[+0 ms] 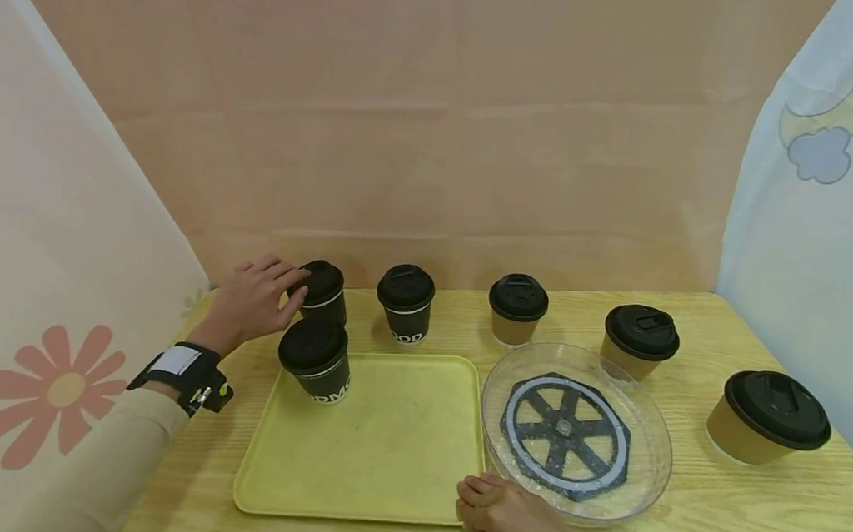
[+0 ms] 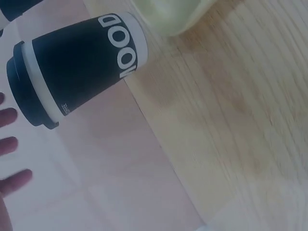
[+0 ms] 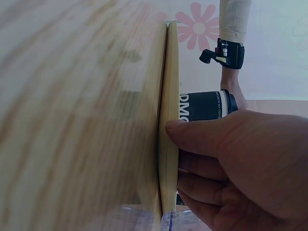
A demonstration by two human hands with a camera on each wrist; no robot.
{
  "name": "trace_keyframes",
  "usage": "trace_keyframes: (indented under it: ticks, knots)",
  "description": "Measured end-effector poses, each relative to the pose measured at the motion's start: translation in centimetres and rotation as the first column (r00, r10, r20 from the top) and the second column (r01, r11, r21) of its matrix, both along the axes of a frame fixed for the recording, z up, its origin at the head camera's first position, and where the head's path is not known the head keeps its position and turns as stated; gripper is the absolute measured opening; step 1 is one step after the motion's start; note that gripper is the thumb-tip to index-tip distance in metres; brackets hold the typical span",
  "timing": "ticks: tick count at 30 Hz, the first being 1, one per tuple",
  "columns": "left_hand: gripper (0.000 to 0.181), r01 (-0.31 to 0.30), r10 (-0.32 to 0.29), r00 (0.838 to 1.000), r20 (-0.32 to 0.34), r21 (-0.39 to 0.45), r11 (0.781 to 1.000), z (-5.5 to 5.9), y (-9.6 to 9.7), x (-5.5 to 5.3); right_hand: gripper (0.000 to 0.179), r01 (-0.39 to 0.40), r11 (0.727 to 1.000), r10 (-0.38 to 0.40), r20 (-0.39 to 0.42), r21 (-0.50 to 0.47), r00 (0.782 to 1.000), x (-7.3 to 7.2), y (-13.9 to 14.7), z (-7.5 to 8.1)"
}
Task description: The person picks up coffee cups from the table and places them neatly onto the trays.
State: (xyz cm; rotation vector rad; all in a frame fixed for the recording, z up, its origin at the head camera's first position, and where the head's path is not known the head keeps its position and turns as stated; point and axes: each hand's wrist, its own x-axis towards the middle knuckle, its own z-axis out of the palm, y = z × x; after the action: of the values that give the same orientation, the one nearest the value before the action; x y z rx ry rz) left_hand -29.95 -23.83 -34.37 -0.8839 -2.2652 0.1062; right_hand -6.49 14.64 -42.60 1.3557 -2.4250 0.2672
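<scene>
My left hand [image 1: 254, 298], fingers spread, is beside the lid of a black paper cup [image 1: 331, 307] at the back left. In the left wrist view a gap shows between its fingertips [image 2: 9, 144] and the lidded cup [image 2: 79, 62]. Another black cup [image 1: 323, 381] with a black lid stands upright on the yellow tray [image 1: 396, 456], near its back left corner. My right hand [image 1: 505, 514] grips the tray's front right corner. Its thumb touches the rim [image 3: 171, 149] in the right wrist view, while the other fingers are partly hidden.
A third black cup [image 1: 407, 319] stands behind the tray. Brown lidded cups [image 1: 514, 327], [image 1: 629, 361] and a wider brown tub [image 1: 745, 425] curve along the right. Close to the tray's right edge lies a clear round dish [image 1: 654, 476] with a wheel-like pattern. Cloth walls [image 1: 441, 175] enclose the table.
</scene>
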Motion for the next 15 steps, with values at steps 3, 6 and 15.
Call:
trace_keyframes:
  ticks: [3, 6, 15]
  knots:
    - [0.047, -0.074, 0.074, 0.984, 0.16, -0.003, 0.997, -0.17, 0.16, -0.12, 0.021, -0.001, 1.0, 0.001, -0.008, 0.003, 1.0, -0.05, 0.01, 0.0]
    - [0.055, -0.131, 0.13, 0.948, 0.29, -0.015, 0.991, -0.29, 0.3, -0.29, 0.021, -0.005, 1.0, 0.005, -0.009, 0.003, 1.0, -0.03, -0.01, 0.08]
    - [0.066, -0.172, 0.174, 0.849, 0.499, -0.05, 0.984, -0.54, 0.38, -0.78, 0.02, -0.02, 1.0, 0.02, -0.024, 0.002, 1.0, -0.09, -0.1, 0.17]
